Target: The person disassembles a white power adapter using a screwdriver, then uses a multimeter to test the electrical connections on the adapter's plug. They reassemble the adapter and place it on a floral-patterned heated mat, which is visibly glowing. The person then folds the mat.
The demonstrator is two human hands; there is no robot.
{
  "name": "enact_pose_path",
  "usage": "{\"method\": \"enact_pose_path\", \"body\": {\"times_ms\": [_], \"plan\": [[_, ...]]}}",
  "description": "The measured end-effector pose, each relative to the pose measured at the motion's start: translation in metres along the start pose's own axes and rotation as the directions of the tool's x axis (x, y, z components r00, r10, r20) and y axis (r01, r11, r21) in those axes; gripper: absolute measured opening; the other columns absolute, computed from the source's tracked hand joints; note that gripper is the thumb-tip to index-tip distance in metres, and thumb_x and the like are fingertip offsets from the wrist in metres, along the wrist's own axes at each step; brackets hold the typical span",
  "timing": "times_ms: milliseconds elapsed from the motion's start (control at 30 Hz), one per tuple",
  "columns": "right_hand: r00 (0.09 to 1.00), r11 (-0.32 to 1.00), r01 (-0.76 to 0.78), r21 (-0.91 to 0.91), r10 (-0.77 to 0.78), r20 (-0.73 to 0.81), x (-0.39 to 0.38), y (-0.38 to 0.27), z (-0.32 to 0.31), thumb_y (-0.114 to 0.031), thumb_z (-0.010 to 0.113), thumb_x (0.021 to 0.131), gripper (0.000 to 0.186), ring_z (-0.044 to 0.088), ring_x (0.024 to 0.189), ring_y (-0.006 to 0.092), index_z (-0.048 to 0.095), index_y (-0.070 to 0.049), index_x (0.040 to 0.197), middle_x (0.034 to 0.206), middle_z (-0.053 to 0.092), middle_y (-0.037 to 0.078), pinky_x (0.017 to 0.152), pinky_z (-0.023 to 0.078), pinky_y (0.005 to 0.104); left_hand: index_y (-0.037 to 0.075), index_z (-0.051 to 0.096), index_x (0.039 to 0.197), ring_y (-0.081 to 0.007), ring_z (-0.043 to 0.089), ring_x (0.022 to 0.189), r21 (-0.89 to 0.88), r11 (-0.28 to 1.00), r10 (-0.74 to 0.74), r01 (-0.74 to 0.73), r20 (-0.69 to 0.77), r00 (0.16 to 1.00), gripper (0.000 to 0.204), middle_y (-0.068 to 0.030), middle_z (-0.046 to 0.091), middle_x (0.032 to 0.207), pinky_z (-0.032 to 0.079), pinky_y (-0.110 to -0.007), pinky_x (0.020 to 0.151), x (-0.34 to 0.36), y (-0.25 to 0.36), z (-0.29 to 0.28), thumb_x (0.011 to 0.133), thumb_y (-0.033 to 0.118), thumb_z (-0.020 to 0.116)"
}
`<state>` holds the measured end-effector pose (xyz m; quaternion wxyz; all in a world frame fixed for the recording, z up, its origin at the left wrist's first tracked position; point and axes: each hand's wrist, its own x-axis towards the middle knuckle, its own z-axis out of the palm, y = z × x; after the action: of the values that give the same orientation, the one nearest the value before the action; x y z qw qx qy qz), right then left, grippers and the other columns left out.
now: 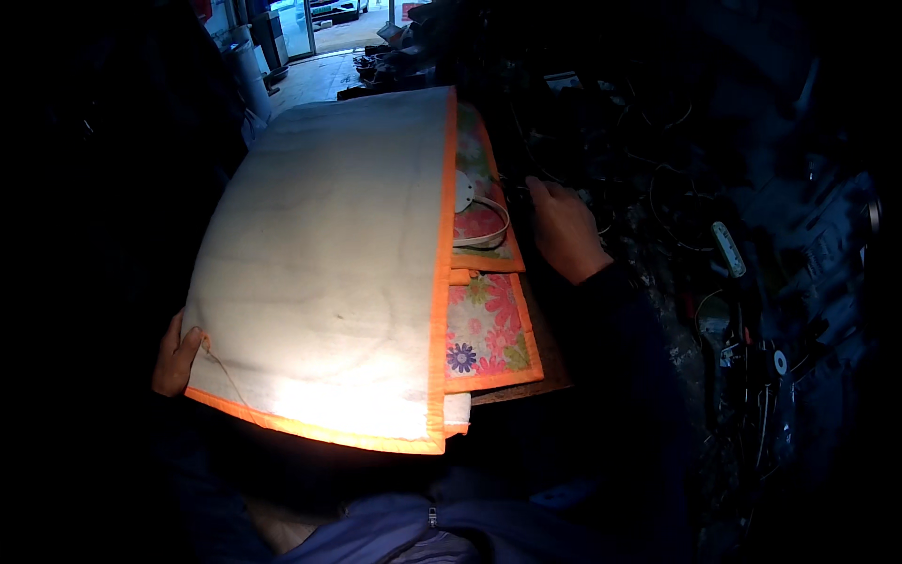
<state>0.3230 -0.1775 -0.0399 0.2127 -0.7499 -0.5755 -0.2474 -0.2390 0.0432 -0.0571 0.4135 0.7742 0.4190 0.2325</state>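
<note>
A large white cloth pad [324, 235] with orange edging lies across the middle, brightly lit at its near edge. My left hand [177, 357] grips its lower left corner, thumb on top, beside a loose thread. From under the pad's right side show floral cloth pieces [490, 320] with orange borders. A round white fitting [464, 192] with a looped white cord [503, 218] rests on the upper floral piece, partly covered by the pad. Just right of it, my right hand [567, 230] is closed with fingers together; what it holds, if anything, is lost in the dark.
A brown board edge [526, 391] shows beneath the cloth. To the right, in deep shadow, lie cables and a white power strip [728, 249]. Beyond the pad are dark piled items [399, 61], a pale floor [324, 77], a grey bin [249, 80] and a bright doorway.
</note>
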Motion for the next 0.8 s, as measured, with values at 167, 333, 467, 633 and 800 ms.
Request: {"method": "enact_pose_path", "body": {"times_ms": [167,333,467,633,800], "plan": [[0.990,0.997,-0.034,-0.070,0.043,0.133,0.030,0.032,0.059,0.000,0.063,0.083,0.019,0.066,0.094,0.0395,0.066,0.000,0.101,0.097,0.068,0.021,0.080,0.055,0.0482,-0.002,0.042,0.148,-0.0222,0.055,0.123,-0.193,0.981,-0.003,0.012,0.046,0.999,0.067,-0.0146,0.058,0.135,0.040,-0.034,0.108,0.003,-0.012,0.000,0.101,0.042,0.058],[0.993,0.997,-0.011,-0.072,0.020,0.115,0.033,0.041,0.049,-0.009,0.061,0.091,0.014,0.067,0.092,0.0380,0.071,-0.005,0.099,0.099,0.068,0.019,0.079,0.055,0.0460,-0.002,0.043,0.148,-0.0212,0.056,0.124,-0.556,0.829,0.039,0.057,0.158,0.987,0.070,-0.0131,0.057,0.138,0.043,-0.035,0.107,0.004,-0.057,-0.018,0.101,0.049,0.057],[0.997,0.997,-0.073,-0.002,0.073,0.039,0.022,0.045,-0.029,0.004,0.060,0.086,0.027,0.065,0.093,0.0405,0.065,-0.005,0.111,0.108,0.064,0.019,0.077,0.057,0.0495,0.000,0.044,0.147,-0.0212,0.057,0.123,-0.813,0.552,-0.078,0.184,0.170,0.982,0.068,-0.0122,0.059,0.136,0.044,-0.035,0.106,0.005,-0.075,-0.017,0.103,0.052,0.051],[0.945,0.915,-0.148,-0.375,0.243,0.220,-0.044,0.107,-0.140,-0.006,0.064,0.084,0.020,0.063,0.089,0.0448,0.065,-0.001,0.104,0.094,0.065,0.024,0.075,0.050,0.0561,0.002,0.045,0.147,-0.0218,0.058,0.121,-0.874,0.406,-0.233,0.267,0.184,0.955,0.066,-0.0117,0.061,0.133,0.045,-0.037,0.107,0.032,-0.031,0.022,0.104,0.052,0.049],[0.836,0.973,0.034,-0.229,0.098,0.539,-0.072,0.026,-0.190,-0.019,0.073,0.090,0.032,0.065,0.077,0.0370,0.065,0.000,0.115,0.097,0.068,0.019,0.070,0.053,0.0474,0.003,0.045,0.147,-0.0226,0.058,0.122,-0.855,0.503,-0.184,0.126,0.037,0.982,0.065,-0.0124,0.060,0.134,0.044,-0.037,0.107,0.048,-0.034,0.038,0.103,0.050,0.052]]}}
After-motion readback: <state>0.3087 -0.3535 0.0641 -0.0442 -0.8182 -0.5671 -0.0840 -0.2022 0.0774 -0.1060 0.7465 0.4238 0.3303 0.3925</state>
